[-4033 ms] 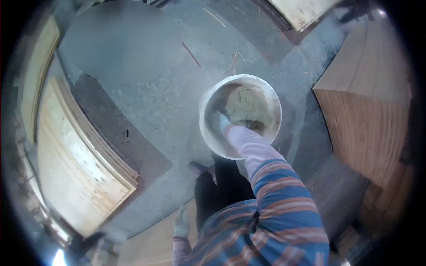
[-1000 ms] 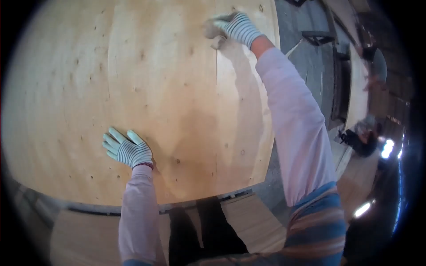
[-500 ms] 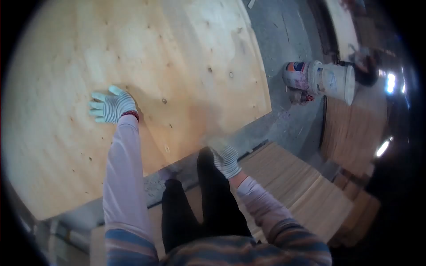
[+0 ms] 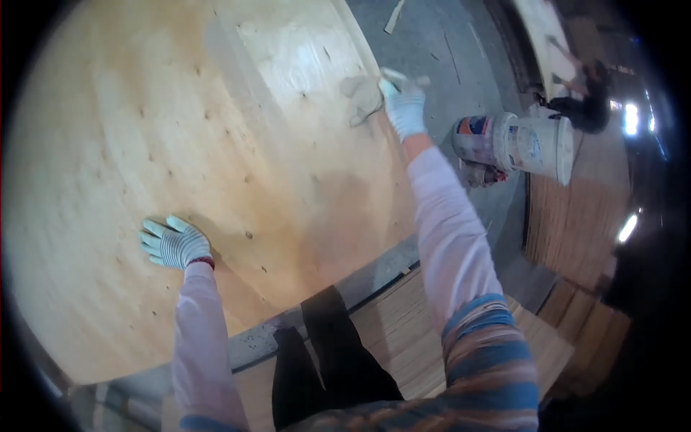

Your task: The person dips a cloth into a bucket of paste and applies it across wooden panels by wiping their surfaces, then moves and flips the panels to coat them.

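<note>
A large sheet of pale plywood [image 4: 216,158] with scattered knots lies in front of me. My left hand [image 4: 175,243], in a striped glove with pale green fingers, rests flat on it with the fingers spread. Near the sheet's right edge, my right hand [image 4: 405,108], gloved too, is closed on a flat, pale grey scraper-like tool [image 4: 365,99]. That tool is blurred and partly hidden by the fingers, so its exact kind is unclear. A paler, shiny streak runs over the plywood to the left of it.
White buckets [image 4: 536,147] with stained labels are on the grey floor [image 4: 439,43] to the right. Stacked wooden boards [image 4: 403,317] are beside my legs, with another stack [image 4: 572,223] farther right. A co-worker's arm [image 4: 568,61] shows at upper right.
My right hand has swung from the sheet's near edge up to its far right side. The left hand appears lower in view, still flat on the plywood, as the view has shifted.
</note>
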